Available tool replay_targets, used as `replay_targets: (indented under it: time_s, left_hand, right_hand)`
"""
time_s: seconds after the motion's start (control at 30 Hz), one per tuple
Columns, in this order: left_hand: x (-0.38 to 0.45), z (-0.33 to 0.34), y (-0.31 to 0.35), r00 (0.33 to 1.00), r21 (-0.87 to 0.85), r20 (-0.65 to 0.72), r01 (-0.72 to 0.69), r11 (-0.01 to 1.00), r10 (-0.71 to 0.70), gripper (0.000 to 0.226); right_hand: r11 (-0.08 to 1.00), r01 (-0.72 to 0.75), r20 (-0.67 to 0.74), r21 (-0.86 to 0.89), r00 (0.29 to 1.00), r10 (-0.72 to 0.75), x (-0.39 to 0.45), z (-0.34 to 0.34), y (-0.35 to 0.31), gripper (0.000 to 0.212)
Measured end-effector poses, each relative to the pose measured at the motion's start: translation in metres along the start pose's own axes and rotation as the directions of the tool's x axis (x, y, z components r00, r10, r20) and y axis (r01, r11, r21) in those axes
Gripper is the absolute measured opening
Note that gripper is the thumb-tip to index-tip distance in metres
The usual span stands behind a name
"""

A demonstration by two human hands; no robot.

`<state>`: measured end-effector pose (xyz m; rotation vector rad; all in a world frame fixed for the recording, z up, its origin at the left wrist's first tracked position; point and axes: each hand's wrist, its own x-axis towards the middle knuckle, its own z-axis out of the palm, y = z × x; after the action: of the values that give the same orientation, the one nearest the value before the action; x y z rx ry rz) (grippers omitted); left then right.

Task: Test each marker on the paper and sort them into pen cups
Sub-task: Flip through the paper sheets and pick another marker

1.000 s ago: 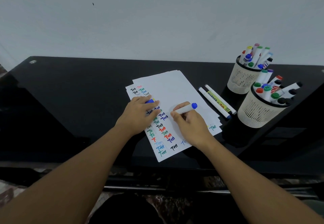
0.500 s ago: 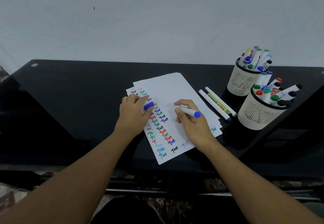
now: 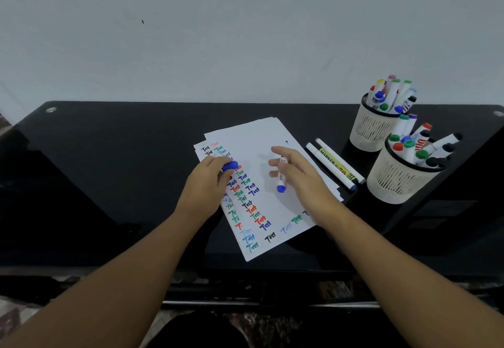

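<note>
Head view. Your left hand (image 3: pixel 203 186) rests on the left edge of the paper stack (image 3: pixel 261 184), fingers curled round a blue cap (image 3: pixel 230 166), which sticks out past your fingertips over the columns of coloured "Test" marks.

Your right hand (image 3: pixel 297 177) hovers over the blank middle of the top sheet. Thumb and fingers pinch a white-barrelled marker (image 3: pixel 281 174); its blue end points down toward you, near the paper. Motion blur here: you cannot tell whether the marker touches the sheet, or which end is the tip.

Two more markers lie on the black glass table (image 3: pixel 109 170) just right of the paper, side by side and parallel: a white one (image 3: pixel 330 166) and a yellow-labelled one (image 3: pixel 339 161).

Two cream slotted pen cups stand at the right of the table, near each other. The far cup (image 3: pixel 372 132) holds markers with green, blue, yellow and pink caps. The near cup (image 3: pixel 395 178) holds markers with green, red, blue and black caps. Both are well apart from your hands.

Pale wall (image 3: pixel 245 34) behind the table.
</note>
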<state>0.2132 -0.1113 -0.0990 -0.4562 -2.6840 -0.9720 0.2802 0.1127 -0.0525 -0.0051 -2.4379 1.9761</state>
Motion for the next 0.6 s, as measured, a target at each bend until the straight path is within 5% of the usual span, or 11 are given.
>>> replay_targets:
  time_s: [0.13, 0.3, 0.6]
  left_hand:
    - [-0.002, -0.001, 0.001, 1.0, -0.04, -0.03, -0.004, 0.999, 0.003, 0.031]
    - [-0.002, -0.001, 0.001, 1.0, -0.035, -0.029, -0.01, 0.999, 0.009, 0.032]
    - [-0.003, -0.001, 0.003, 0.998, -0.03, -0.031, -0.054, 0.998, 0.053, 0.031]
  right_hand:
    - [0.97, 0.019, 0.06, -0.242, 0.998, -0.005, 0.014, -0.008, -0.004, 0.042]
    - [0.633, 0.149, 0.133, -0.76, 0.988, -0.073, 0.027, -0.014, -0.005, 0.018]
    - [0.592, 0.217, 0.158, -0.776, 0.976, -0.15, 0.036, -0.013, 0.005, 0.024]
